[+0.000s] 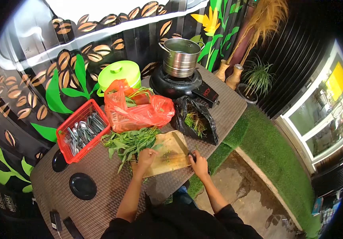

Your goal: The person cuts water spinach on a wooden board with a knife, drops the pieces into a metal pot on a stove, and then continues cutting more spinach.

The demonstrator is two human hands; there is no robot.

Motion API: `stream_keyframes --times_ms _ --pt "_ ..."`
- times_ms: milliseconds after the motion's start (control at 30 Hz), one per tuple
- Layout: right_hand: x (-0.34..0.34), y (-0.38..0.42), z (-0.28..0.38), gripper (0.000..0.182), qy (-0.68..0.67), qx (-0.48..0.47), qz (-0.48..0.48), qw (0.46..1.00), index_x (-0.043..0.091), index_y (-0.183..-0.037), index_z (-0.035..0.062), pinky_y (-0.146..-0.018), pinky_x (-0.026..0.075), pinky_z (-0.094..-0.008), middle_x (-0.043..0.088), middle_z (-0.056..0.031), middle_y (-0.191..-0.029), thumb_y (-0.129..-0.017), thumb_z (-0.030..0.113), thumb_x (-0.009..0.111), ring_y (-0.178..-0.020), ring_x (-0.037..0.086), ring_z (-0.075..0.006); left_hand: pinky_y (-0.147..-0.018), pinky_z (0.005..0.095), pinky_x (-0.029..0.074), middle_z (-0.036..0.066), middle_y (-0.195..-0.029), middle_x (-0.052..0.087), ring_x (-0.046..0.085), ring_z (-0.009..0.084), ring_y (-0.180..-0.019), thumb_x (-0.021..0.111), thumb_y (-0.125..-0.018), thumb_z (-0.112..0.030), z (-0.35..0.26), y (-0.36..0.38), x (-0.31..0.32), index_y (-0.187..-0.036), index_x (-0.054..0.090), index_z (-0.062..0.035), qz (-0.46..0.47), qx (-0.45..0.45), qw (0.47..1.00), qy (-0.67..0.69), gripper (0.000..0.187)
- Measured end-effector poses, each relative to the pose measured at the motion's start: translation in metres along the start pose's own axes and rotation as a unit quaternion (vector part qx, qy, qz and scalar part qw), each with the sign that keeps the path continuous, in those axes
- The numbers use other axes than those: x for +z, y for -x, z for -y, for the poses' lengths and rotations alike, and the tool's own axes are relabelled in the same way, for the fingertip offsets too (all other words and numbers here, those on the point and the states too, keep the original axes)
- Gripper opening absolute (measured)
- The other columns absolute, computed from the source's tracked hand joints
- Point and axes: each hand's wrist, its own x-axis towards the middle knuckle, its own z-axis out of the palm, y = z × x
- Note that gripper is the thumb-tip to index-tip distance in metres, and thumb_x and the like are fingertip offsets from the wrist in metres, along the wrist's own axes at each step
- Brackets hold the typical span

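A wooden cutting board (167, 155) lies at the table's near edge, with small green bits on it. My right hand (199, 165) is wrapped round the dark handle of a knife (192, 156) at the board's right side; its blade is hard to make out against the board. Over the board's left edge, my left hand (146, 157) is closed with its fingers curled, and anything inside them is hidden. A pile of leafy greens (129, 144) lies just beyond and left of that hand, partly against the board.
Behind the greens sits a red plastic bag (139, 114) holding more stems. A black bag (209, 127) with plant trimmings lies right. A red basket (76, 157) holds cutlery. Farther back are a green lidded container (119, 73) and a steel pot (179, 63) on a black stove (157, 83).
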Motion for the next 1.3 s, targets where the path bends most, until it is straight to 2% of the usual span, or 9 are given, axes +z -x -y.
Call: stream_keyframes --times_ms 67,200,467,567,667,767,867,1000,1300 --pt "0.012 -0.006 -0.007 0.022 0.078 -0.004 -0.032 0.996 0.053 -0.093 0.0072 -0.056 0.048 -0.0459 0.064 -0.018 -0.072 -0.089 0.028 0.056 -0.065 0.062 -0.0376 -0.085 0.0364 0.048 0.013 -0.099 0.066 0.061 0.0314 -0.094 0.052 -0.074 0.004 0.021 -0.013 -0.001 -0.088 0.068 -0.0017 -0.025 0.117 0.987 -0.111 0.022" --pt "0.02 -0.014 0.001 0.022 0.122 -0.049 -0.026 0.991 0.054 -0.094 0.0092 -0.056 0.048 -0.0467 0.063 -0.0172 -0.07 -0.089 0.031 0.053 -0.062 0.062 -0.0375 -0.093 0.0395 0.041 0.015 -0.113 0.06 0.052 0.0338 -0.106 0.053 -0.072 0.004 0.021 -0.024 -0.012 -0.098 0.064 -0.0011 -0.049 0.208 0.972 -0.097 0.028" --pt "-0.009 0.008 0.002 0.029 0.132 -0.182 0.073 0.972 0.057 -0.102 0.012 -0.057 0.049 -0.0454 0.063 -0.0183 -0.068 -0.088 0.038 0.054 -0.061 0.062 -0.0359 -0.094 0.0401 0.04 0.017 -0.114 0.058 0.05 0.0338 -0.108 0.052 -0.074 0.005 0.018 -0.026 -0.013 -0.106 0.061 0.0005 -0.096 0.162 0.975 -0.117 0.033" --pt "-0.013 0.023 -0.003 0.028 0.098 -0.166 0.074 0.978 0.058 -0.103 0.012 -0.056 0.049 -0.0443 0.063 -0.0192 -0.07 -0.088 0.035 0.056 -0.062 0.062 -0.0352 -0.094 0.0407 0.041 0.018 -0.111 0.058 0.05 0.0347 -0.107 0.051 -0.076 0.004 0.005 -0.02 -0.007 -0.109 0.059 0.0012 -0.061 0.173 0.974 -0.134 0.034" --pt "-0.003 0.046 -0.006 0.023 0.017 -0.097 -0.022 0.995 0.057 -0.1 0.0092 -0.053 0.048 -0.0422 0.061 -0.0188 -0.067 -0.087 0.028 0.059 -0.059 0.061 -0.0359 -0.093 0.0411 0.041 0.02 -0.11 0.057 0.05 0.0357 -0.107 0.051 -0.076 0.003 0.004 -0.025 0.007 -0.108 0.059 0.0023 -0.031 0.183 0.973 -0.136 0.033" --pt "0.019 0.072 -0.003 0.019 -0.019 -0.017 -0.078 0.997 0.055 -0.098 0.0051 -0.049 0.045 -0.0384 0.058 -0.016 -0.06 -0.088 0.021 0.058 -0.05 0.058 -0.0309 -0.092 0.0416 0.041 0.021 -0.108 0.057 0.05 0.0368 -0.106 0.053 -0.076 0.002 0.001 -0.032 0.019 -0.105 0.059 0.0035 -0.057 0.235 0.96 -0.139 0.03" --pt "0.049 0.097 0.002 0.017 -0.15 0.048 -0.117 0.981 0.046 -0.102 0.0003 -0.038 0.037 -0.0328 0.054 -0.0093 -0.053 -0.093 0.014 0.051 -0.04 0.051 -0.0168 -0.089 0.0415 0.043 0.021 -0.101 0.059 0.053 0.0369 -0.099 0.055 -0.073 0.004 -0.002 -0.038 0.022 -0.099 0.062 0.0031 -0.069 0.273 0.946 -0.159 0.027" --pt "0.068 0.121 0.033 0.014 -0.307 0.161 -0.074 0.935 0.041 -0.101 0.0023 -0.037 0.039 -0.0285 0.051 -0.0052 -0.054 -0.096 0.014 0.046 -0.039 0.049 -0.0136 -0.08 0.0411 0.047 0.018 -0.085 0.063 0.058 0.0362 -0.084 0.057 -0.07 0.007 0.009 -0.051 0.026 -0.085 0.065 0.0007 -0.02 0.273 0.952 -0.137 0.019" --pt "0.09 0.116 0.069 0.018 -0.329 0.197 -0.036 0.923 0.038 -0.102 0.002 -0.036 0.041 -0.0302 0.053 -0.0061 -0.056 -0.095 0.016 0.047 -0.039 0.053 -0.0151 -0.069 0.0349 0.051 0.016 -0.08 0.066 0.065 0.0277 -0.079 0.057 -0.078 0.0 0.007 -0.031 0.029 -0.088 0.066 0.001 0.106 0.168 0.98 -0.023 0.013"
